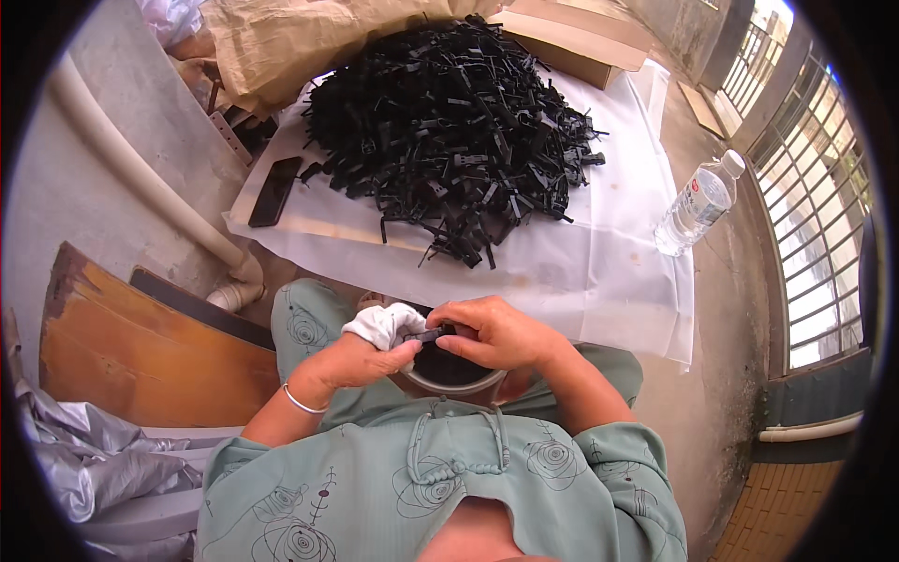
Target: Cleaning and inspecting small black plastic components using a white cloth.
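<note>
A small black part (429, 335) is bridging the left hand (361, 362) and right hand (501, 334) above a pale-rimmed container (449, 387).
Both hands are grasping it, neither nearer; its long axis is running roughly left to right between the fingertips. White cloth (379, 324) is covering some left fingers. Beyond, a black heap (459, 122) is resting on a white sheet (623, 272).

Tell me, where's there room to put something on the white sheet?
The white sheet is bare between the black pile and the water bottle, and along its front strip, between the pile and the right hand. The back is crowded: pile, brown paper, cardboard box.
</note>
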Available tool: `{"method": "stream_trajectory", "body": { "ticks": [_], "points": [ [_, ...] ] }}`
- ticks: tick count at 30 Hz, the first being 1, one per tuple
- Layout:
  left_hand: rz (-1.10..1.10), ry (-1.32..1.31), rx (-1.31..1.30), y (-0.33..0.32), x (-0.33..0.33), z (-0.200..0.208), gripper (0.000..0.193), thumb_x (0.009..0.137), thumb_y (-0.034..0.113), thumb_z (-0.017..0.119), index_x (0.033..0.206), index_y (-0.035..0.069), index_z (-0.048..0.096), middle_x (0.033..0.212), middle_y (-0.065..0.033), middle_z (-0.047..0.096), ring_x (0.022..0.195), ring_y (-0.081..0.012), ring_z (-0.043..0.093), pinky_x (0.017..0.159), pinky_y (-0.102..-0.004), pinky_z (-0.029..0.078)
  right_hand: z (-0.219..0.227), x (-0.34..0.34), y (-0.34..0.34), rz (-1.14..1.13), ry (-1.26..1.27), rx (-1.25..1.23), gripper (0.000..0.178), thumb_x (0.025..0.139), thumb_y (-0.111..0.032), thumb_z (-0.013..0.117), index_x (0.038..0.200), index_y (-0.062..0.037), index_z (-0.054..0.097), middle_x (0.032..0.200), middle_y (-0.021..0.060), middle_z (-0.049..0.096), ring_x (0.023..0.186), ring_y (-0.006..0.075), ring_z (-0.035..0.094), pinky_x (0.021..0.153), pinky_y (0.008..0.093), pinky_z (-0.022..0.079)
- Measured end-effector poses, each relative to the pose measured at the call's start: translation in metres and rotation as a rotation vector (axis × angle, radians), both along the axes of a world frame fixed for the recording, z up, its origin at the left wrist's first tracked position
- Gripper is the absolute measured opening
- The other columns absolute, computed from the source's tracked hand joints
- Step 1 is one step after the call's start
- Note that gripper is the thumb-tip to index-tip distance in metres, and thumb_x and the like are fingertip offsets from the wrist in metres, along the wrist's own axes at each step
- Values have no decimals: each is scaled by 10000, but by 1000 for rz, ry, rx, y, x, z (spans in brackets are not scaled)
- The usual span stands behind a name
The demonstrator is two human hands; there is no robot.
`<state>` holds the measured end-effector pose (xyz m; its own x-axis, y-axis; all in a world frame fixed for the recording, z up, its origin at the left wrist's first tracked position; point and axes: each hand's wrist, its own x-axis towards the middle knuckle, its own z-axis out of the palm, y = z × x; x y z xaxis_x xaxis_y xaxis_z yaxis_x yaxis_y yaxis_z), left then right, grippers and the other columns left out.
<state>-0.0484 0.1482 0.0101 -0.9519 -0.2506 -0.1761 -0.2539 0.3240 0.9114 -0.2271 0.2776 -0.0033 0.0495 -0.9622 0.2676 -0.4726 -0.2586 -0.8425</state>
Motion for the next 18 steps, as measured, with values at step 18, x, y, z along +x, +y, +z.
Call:
{"method": "stream_trajectory", "body": {
  "ticks": [18],
  "points": [
    [373, 501, 171, 11, -42, -18, 328, 858, 42, 594, 1127, 40, 407, 833, -9, 512, 658, -43, 459, 525, -180, 393, -3, 11, -18, -500, 49, -432, 173, 758, -79, 695, 748, -40, 527, 584, 45, 483, 467, 147, 434, 444, 262, 352]
  ]
}}
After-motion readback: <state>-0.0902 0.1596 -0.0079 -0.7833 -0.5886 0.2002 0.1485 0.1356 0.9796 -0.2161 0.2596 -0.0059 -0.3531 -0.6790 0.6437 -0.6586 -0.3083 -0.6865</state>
